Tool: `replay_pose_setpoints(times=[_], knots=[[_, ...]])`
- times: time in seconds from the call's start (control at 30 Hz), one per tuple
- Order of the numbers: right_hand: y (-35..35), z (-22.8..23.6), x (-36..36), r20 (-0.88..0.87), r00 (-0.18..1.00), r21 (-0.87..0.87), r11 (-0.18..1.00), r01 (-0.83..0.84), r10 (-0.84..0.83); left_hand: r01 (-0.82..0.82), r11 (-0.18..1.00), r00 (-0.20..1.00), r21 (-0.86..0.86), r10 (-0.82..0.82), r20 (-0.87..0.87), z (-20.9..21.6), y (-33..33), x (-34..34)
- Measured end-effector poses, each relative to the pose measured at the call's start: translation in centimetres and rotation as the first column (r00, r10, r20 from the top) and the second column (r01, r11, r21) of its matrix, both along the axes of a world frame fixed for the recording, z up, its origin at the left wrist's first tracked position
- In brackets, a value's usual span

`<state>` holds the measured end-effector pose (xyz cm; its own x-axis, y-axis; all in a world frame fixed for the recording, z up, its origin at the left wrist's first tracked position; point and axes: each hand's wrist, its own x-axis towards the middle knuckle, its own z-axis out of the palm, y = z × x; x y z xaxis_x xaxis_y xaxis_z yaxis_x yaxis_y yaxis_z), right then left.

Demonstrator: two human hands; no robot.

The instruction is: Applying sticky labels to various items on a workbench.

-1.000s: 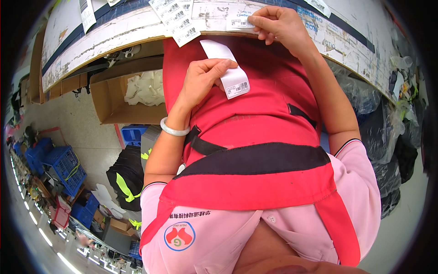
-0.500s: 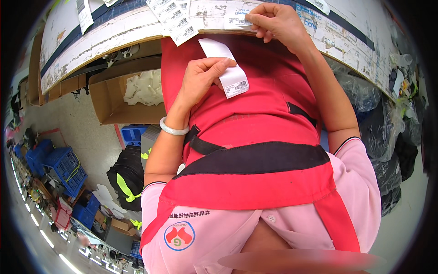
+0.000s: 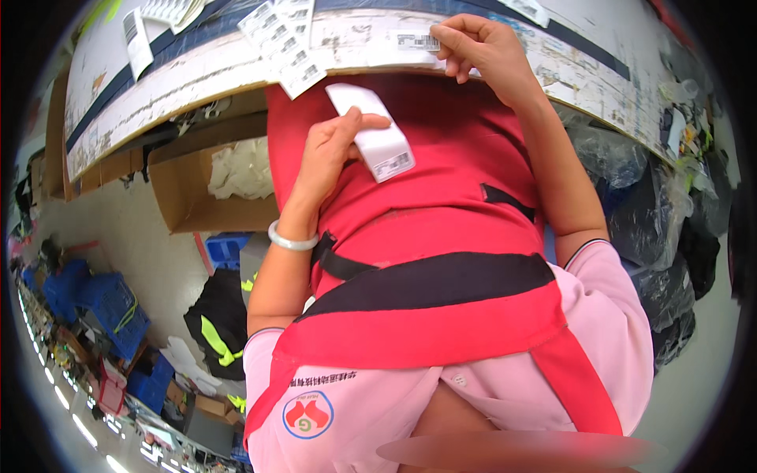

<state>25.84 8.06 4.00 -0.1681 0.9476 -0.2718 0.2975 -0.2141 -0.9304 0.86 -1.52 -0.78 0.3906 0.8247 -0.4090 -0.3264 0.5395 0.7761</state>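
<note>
A long white strip of labels (image 3: 382,146), barcoded at its lower end, hangs in front of the red apron. My left hand (image 3: 327,154) holds it by its left side, with one finger reaching across its face. At the near edge of the worn white worktable (image 3: 355,54), my right hand (image 3: 493,59) pinches the right end of a small barcode label (image 3: 416,41). Whether that label is lifted or rests on the surface, I cannot tell. Left of it, sheets of barcode labels (image 3: 288,51) lie partly over the table's edge.
More label strips (image 3: 137,46) lie at the table's far left. Below the table stands an open cardboard box (image 3: 185,197) with crumpled off-white material. Clear plastic bags (image 3: 639,213) crowd the right side. Blue crates (image 3: 118,311) and a black bundle (image 3: 225,315) are at the left.
The whole view has shifted slightly. My left hand and strip sit a little farther left, its thumb raised from the strip. My right hand has moved slightly right across the table, still pinching the small label.
</note>
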Motion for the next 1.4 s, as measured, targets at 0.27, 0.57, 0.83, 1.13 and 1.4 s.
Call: replay_pose_setpoints(times=[0.27,0.57,0.83,1.13,1.4], knots=[[5.6,-0.7,12.0,0.172,0.858,0.224,0.867,0.445,-0.485,0.149,0.988,0.988,0.051,-0.147,-0.040,1.8,-0.2,0.2],[4.0,-0.4,11.0,0.800,0.470,0.424,0.906,-0.002,-0.373,0.066,0.998,0.991,0.014,-0.064,-0.113,1.4,0.3,0.8],[-5.9,-1.0,-2.5,-0.151,0.874,-0.327,0.811,-0.486,0.463,-0.058,0.998,0.998,0.006,0.057,0.014,1.1,0.2,1.1],[-7.0,-1.4,-4.2,-0.170,0.952,-0.169,0.944,-0.283,0.255,0.019,0.996,0.990,0.084,-0.007,-0.139,0.1,-0.5,-0.2],[-5.7,-0.7,-3.4,-0.022,0.961,0.091,0.958,-0.274,0.277,0.030,0.998,0.998,0.059,-0.027,-0.050,-0.8,-0.2,-0.6]])
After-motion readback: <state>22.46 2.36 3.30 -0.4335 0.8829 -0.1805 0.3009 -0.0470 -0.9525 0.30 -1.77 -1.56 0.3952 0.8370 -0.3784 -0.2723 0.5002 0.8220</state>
